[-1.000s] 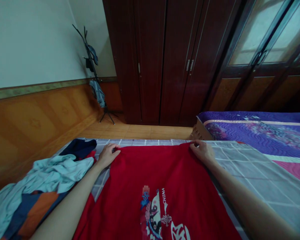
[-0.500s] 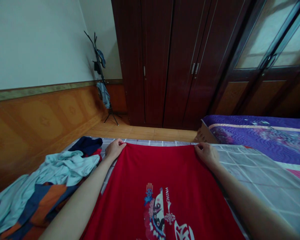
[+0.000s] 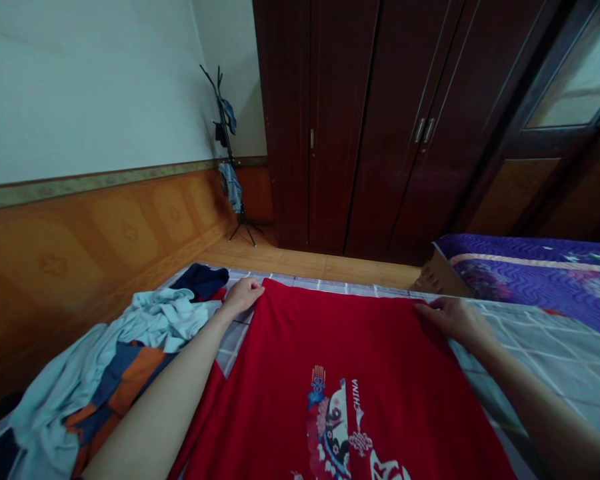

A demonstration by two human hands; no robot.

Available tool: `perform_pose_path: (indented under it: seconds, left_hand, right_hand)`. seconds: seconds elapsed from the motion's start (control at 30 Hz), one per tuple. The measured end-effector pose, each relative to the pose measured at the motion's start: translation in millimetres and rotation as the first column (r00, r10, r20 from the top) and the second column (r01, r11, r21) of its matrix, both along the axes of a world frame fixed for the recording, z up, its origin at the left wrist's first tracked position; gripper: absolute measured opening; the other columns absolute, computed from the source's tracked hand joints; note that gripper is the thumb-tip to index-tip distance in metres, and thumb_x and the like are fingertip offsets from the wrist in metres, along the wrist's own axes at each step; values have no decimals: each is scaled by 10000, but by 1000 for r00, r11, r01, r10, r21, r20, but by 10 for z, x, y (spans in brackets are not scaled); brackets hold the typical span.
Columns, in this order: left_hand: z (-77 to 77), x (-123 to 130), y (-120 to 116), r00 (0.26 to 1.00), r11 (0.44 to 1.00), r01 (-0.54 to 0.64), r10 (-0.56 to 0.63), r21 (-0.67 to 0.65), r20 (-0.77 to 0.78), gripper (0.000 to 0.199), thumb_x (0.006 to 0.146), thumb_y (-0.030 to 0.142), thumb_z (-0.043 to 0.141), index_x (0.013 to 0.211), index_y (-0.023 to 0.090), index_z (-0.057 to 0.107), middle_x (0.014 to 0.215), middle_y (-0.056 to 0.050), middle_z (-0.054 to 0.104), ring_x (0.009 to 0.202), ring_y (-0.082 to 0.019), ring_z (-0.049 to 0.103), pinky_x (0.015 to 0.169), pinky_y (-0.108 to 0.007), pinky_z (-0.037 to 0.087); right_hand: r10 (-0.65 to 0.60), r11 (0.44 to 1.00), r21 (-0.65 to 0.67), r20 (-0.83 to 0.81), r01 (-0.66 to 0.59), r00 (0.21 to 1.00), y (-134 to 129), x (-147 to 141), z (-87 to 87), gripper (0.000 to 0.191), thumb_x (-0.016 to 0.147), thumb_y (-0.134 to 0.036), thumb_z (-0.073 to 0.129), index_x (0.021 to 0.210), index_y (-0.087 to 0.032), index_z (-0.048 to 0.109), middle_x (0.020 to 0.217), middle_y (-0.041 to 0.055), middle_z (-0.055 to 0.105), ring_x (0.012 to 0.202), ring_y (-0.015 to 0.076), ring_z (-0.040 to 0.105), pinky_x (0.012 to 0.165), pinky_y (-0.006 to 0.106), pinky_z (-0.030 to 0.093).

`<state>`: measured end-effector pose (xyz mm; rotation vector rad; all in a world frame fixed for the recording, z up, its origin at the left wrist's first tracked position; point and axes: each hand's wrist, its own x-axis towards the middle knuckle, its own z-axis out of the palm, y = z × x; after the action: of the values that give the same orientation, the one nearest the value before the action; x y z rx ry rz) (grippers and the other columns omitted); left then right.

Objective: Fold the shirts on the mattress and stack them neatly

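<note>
A red shirt point(image 3: 280, 373) with a printed panda figure and the word CHINA lies spread over the checked bedsheet point(image 3: 535, 353). My left hand point(image 3: 244, 293) pinches its far left corner. At the far right corner, my right hand point(image 3: 455, 319) has its thumb and fingers on the fabric edge, knuckles up. The far edge runs nearly straight between both hands. The near end of the shirt runs out of view at the bottom.
Left of my forearm lie a pale blue garment point(image 3: 165, 320), an orange and blue one point(image 3: 130, 380) and a dark navy one point(image 3: 203, 280). Beyond are a coat rack point(image 3: 227, 133), a dark wardrobe point(image 3: 340, 133) and a bed with a purple cover point(image 3: 540, 270).
The view has turned left, so the room appears shifted right. The shirt's far edge looks lower and flatter on the right, and my right hand sits lower and further right.
</note>
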<state>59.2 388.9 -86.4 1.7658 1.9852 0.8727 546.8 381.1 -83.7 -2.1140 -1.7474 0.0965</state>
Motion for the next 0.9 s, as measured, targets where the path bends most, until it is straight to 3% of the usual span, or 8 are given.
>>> perform_pose_path:
  seconds: [0.13,0.33,0.47,0.57,0.67,0.77,0.83,0.9]
  left_hand:
    - [-19,45,29,999,998,-51,51,21,-19,151,776,264,509,674,173,573,582,18,578,607,-154,562,543,-228,354]
    - [-55,134,-3,996,998,-58,60,23,-70,159,737,280,626,864,184,620,689,4,643,642,-160,601,565,-227,383]
    - [-20,162,-16,983,990,-121,130,74,-132,148,809,225,513,915,201,614,718,-15,645,695,-179,613,589,-244,384]
    - [14,170,-64,973,989,-107,124,99,-193,127,821,230,493,866,226,612,697,-16,630,725,-206,613,615,-266,390]
    - [79,227,-137,968,992,-25,55,126,-243,117,815,244,508,840,225,620,805,-45,645,810,-240,612,678,-302,415]
    - [216,396,-227,963,979,102,-52,178,-265,182,846,271,479,923,209,632,1004,-78,632,963,-251,582,812,-336,421]
    - [337,576,-318,946,957,237,-187,169,-267,186,844,292,503,917,219,658,1011,-51,644,981,-224,585,864,-311,420]
    - [452,775,-443,855,867,496,-475,60,-206,182,833,312,544,911,243,692,998,-17,672,967,-197,606,880,-280,432]
  right_hand:
    - [32,985,-167,10,-30,999,-29,-68,45,291,755,-471,553,683,-226,693,665,65,664,651,230,630,533,295,385]
    - [-114,993,-16,80,116,990,-104,-177,24,403,841,-493,422,888,-209,704,805,139,678,717,286,626,521,326,360]
    - [-159,986,69,95,153,983,-138,-193,32,450,866,-509,384,980,-199,690,831,144,679,714,279,631,527,327,358]
    - [-129,991,55,155,121,979,-173,-240,55,423,876,-486,390,970,-202,689,850,135,680,762,280,638,553,322,369]
    - [-66,998,32,245,60,967,-211,-282,95,370,884,-432,412,984,-192,676,896,128,672,813,280,631,599,327,403]
    - [18,985,155,317,-71,948,-267,-368,193,337,883,-358,437,1078,-167,635,1022,135,638,944,281,595,702,338,440]
    - [210,950,165,294,-266,932,-339,-506,292,313,870,-334,471,1074,-170,641,1066,125,626,1009,268,565,800,340,442]
    - [483,861,87,166,-501,860,-448,-712,392,281,854,-341,513,1036,-194,668,1084,99,631,1015,240,568,868,330,436]
